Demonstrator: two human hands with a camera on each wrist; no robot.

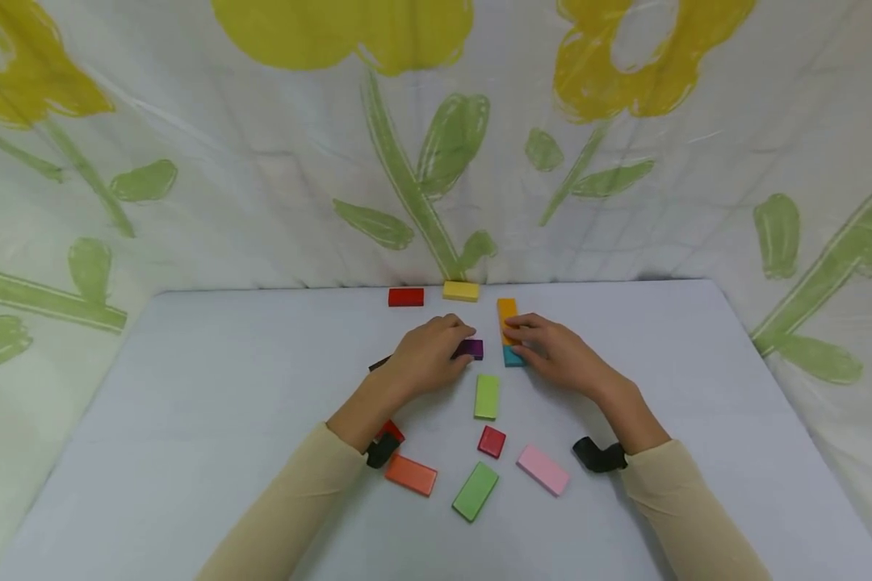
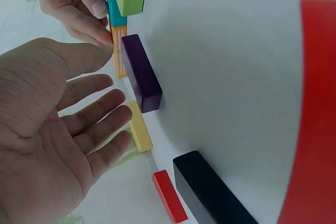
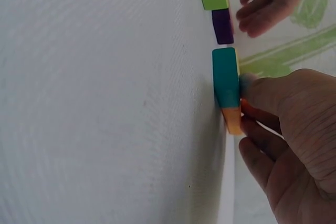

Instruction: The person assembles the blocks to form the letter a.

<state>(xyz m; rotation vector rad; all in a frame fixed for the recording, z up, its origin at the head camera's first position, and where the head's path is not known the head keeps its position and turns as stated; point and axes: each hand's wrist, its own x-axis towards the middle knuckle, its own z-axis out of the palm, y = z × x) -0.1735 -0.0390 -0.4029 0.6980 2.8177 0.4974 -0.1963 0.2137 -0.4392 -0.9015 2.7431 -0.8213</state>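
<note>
My left hand [image 1: 429, 351] hovers over a purple block [image 1: 472, 349] with its fingers relaxed. In the left wrist view a gap shows between its fingertips and the purple block [image 2: 140, 72]. My right hand [image 1: 559, 351] is at two blocks lying end to end, an orange block [image 1: 507, 311] behind a teal block [image 1: 512, 361]. Its thumb is by the teal block [image 3: 226, 74], and the other fingers, loosely bent, reach the orange block [image 3: 231, 120]. Whether they press on it I cannot tell. A black block [image 2: 207, 187] is mostly hidden by my left hand in the head view.
Red [image 1: 406, 297] and yellow [image 1: 461, 291] blocks lie along the table's back edge. Nearer are lime [image 1: 487, 397], small red [image 1: 491, 441], pink [image 1: 542, 470], green [image 1: 475, 491] and orange-red [image 1: 411, 474] blocks. Another red block [image 1: 391, 431] is partly under my left wrist.
</note>
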